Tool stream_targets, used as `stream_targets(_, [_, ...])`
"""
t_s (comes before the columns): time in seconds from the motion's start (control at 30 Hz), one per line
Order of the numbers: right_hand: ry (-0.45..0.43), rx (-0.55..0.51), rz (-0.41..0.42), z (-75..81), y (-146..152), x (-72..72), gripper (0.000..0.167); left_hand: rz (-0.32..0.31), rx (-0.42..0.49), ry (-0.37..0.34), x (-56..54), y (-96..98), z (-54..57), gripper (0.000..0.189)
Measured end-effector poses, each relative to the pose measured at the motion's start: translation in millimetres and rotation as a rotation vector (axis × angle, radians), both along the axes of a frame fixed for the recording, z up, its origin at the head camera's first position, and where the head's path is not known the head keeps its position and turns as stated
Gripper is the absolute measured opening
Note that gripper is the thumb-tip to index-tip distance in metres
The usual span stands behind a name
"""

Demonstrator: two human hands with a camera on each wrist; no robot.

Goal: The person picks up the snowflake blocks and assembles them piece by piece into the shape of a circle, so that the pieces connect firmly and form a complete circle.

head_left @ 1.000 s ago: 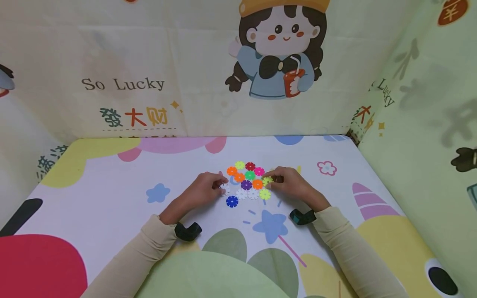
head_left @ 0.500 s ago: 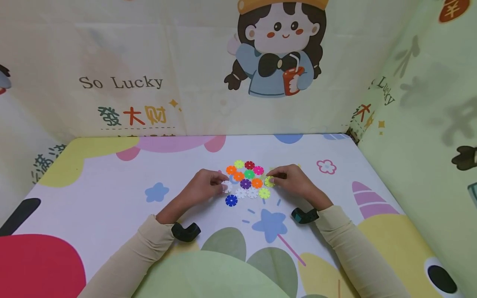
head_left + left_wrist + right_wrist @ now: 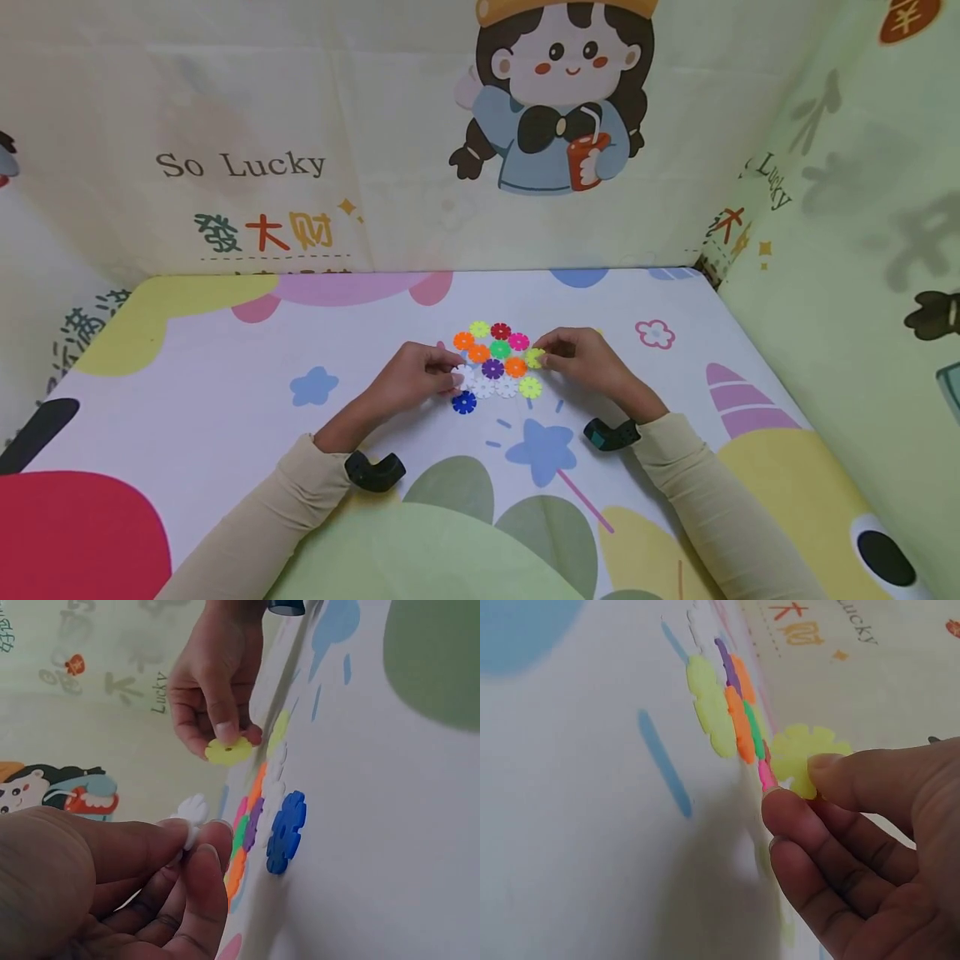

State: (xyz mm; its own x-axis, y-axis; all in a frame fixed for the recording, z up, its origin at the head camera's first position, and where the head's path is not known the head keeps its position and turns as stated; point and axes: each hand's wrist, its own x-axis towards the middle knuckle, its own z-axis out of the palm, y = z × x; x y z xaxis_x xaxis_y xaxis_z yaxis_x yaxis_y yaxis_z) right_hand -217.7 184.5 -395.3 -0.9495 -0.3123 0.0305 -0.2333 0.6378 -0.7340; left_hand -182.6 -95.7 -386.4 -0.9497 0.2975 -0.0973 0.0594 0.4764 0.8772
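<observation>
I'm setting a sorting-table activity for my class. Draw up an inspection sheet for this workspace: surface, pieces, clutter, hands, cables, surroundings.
Surface: white tabletop printed with colourful shapes.
Pieces: notched discs in several colours lie in a close group; the blue disc lies at its near left.
Clutter: nothing seen.
Hands: left hand pinches a white disc, and whether it holds more than one is unclear; right hand pinches a yellow-green disc. A black device sits at each wrist.
Cables: nothing seen.
Surroundings: pale backdrop behind the tabletop, printed with a cartoon figure and "So Lucky" lettering.
</observation>
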Motion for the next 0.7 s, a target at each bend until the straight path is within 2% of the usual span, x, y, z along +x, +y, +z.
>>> stream_targets(0.17, [-0.008, -0.031, -0.003, 1.8, -3, 2.4, 0.014, -0.034, 0.026, 0.007, 1.1, 2.0, -2.5, 0.025])
stream_targets(0.47, [-0.011, -0.053, 0.018, 8.0, -16, 12.1, 0.010, -0.034, 0.046, 0.002, 4.6, 6.2, -1.2, 0.027])
stream_targets(0.7, [-0.021, -0.076, 0.068, 8.5, -25, 18.9, 0.009, -0.027, 0.047, -0.039, 7.5, 9.6, 0.4, 0.027])
